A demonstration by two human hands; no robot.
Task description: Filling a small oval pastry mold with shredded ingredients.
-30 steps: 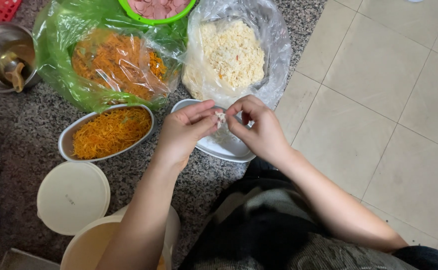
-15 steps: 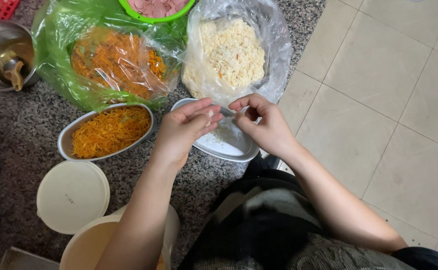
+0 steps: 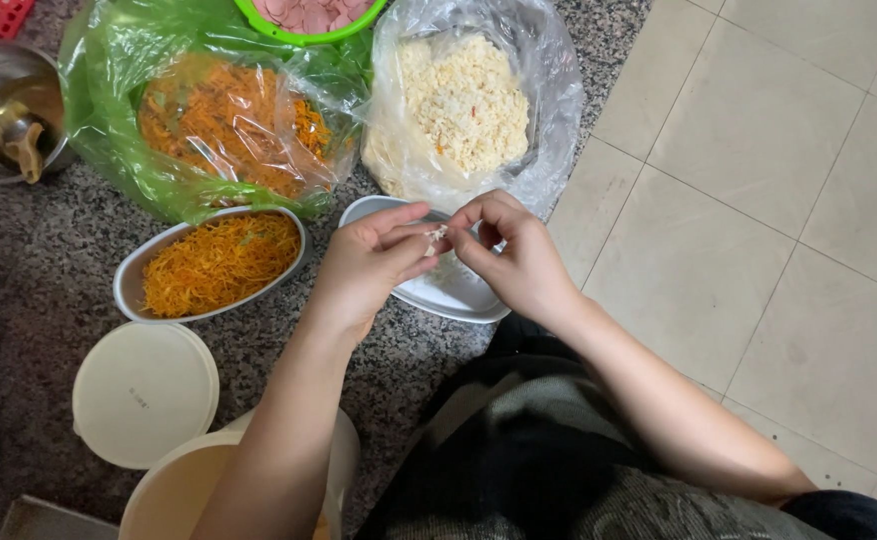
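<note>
Fingertips of left hand (image 3: 364,265) and right hand (image 3: 519,262) pinch a small pale crumbly morsel (image 3: 438,237) above an oval metal dish (image 3: 454,295), orientation unclear.

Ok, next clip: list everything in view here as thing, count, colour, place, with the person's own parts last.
small pale morsel: one, whitish, pinched between both hands' fingertips
empty oval dish: one, metal grey, under the hands at the counter edge
oval dish of shredded carrot: one, metal with orange filling, left of the hands
clear bag of crumbly filling: one, clear with pale yellow contents, behind the hands
green bag of shredded carrot: one, green with orange contents, back left
green bowl of pink slices: one, top edge
metal pot: one, steel, far left
cream lidded tubs: two, near left
granite counter: speckled grey
tiled floor: beige, right
left hand: one, pinching
right hand: one, pinching
</note>
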